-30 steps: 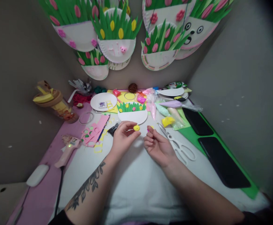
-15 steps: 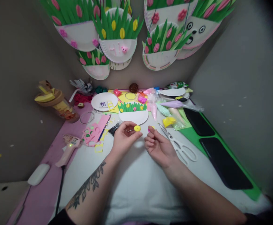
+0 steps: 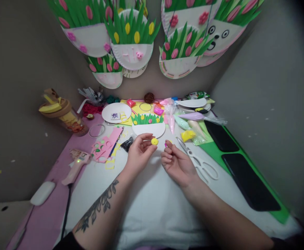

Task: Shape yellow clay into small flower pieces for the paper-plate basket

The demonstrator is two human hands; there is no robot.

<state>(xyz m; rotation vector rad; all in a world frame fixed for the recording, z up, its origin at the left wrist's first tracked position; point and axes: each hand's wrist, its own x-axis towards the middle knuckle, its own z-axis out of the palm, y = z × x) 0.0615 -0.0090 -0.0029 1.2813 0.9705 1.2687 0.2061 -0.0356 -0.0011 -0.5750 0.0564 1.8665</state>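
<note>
My left hand (image 3: 142, 150) pinches a small round yellow disc (image 3: 154, 141) between thumb and fingers, in the middle of the view. To its right, my right hand (image 3: 177, 161) is closed, with thumb and forefinger pressed together. A bit of yellow and magenta shows at those fingertips, too small to name. The hands are a short gap apart. Just beyond them lies a white half plate (image 3: 148, 131) with green paper grass and small yellow and pink flowers. White scissors (image 3: 202, 163) rest partly open to the right of my right hand.
At left are a pink glue gun (image 3: 76, 168), pink paper scraps (image 3: 103, 147) and a decorated cup (image 3: 68, 116). Bags of coloured clay, a yellow packet (image 3: 188, 135) and two black trays (image 3: 251, 182) lie right. Decorated plates (image 3: 132, 55) hang on the wall behind.
My left hand has shifted slightly to the right and up with the yellow disc, nearer to my right hand. My right hand has hardly moved.
</note>
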